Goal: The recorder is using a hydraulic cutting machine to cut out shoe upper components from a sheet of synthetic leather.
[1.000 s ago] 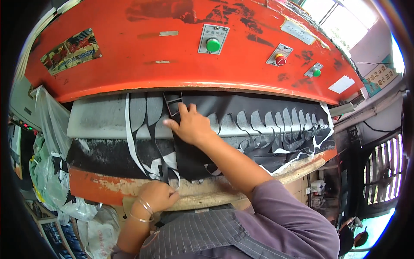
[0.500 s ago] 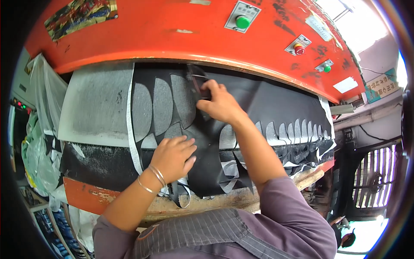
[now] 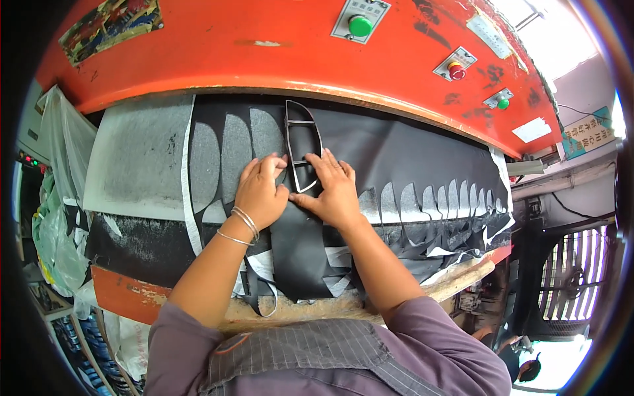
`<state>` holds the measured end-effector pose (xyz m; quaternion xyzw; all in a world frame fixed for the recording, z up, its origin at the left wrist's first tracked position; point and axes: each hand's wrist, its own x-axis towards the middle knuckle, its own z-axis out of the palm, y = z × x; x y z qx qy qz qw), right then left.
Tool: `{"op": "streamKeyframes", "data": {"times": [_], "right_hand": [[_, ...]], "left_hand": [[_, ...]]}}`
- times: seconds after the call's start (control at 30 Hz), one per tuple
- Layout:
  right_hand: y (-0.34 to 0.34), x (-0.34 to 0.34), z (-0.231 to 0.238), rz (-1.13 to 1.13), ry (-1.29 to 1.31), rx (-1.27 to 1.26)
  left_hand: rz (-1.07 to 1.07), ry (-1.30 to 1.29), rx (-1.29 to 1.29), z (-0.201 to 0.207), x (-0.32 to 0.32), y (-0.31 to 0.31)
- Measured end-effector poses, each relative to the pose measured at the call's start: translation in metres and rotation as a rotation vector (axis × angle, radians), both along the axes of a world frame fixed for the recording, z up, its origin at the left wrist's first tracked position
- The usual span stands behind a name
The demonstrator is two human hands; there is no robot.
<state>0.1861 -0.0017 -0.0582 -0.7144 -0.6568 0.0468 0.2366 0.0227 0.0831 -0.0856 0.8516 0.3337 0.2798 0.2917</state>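
Note:
A half-oval metal cutting die [image 3: 295, 135] with two crossbars lies flat on a black leather-like sheet [image 3: 396, 148]. My right hand [image 3: 330, 191] grips its lower end, fingers at the lower crossbar and right edge, thumb by the bottom tip. Beside the die's left edge is my left hand [image 3: 261, 195], with bent fingers apart and fingertips close to or touching the metal. Left of the die, long rounded cut-outs [image 3: 236, 148] in the sheet expose a grey surface. A loose flap of the sheet [image 3: 297, 254] hangs toward me below my hands.
An orange machine beam [image 3: 218, 59] with green and red buttons spans the far side, close above the sheet. A pale cutting board [image 3: 135, 158] shows at left. Narrow cut-outs and scraps [image 3: 429, 231] lie at right. Plastic bags [image 3: 59, 218] hang far left; a wooden edge [image 3: 456, 287] runs in front.
My right hand has lowered the die from a tilted hold to flat on the sheet and shifted toward me. My left hand has moved up beside it. The sheet's loose flap has shifted left.

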Motion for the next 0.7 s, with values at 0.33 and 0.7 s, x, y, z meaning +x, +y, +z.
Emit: {"op": "streamKeyframes", "data": {"times": [0.33,0.7], "right_hand": [[-0.019,0.049,0.056,-0.038,0.455,0.230],[-0.095,0.353,0.174,-0.805,0.190,1.027]], "left_hand": [[0.077,-0.088,-0.103,0.029,-0.003,0.004],[-0.003,-0.152,0.797,0.209,0.109,-0.034]]}}
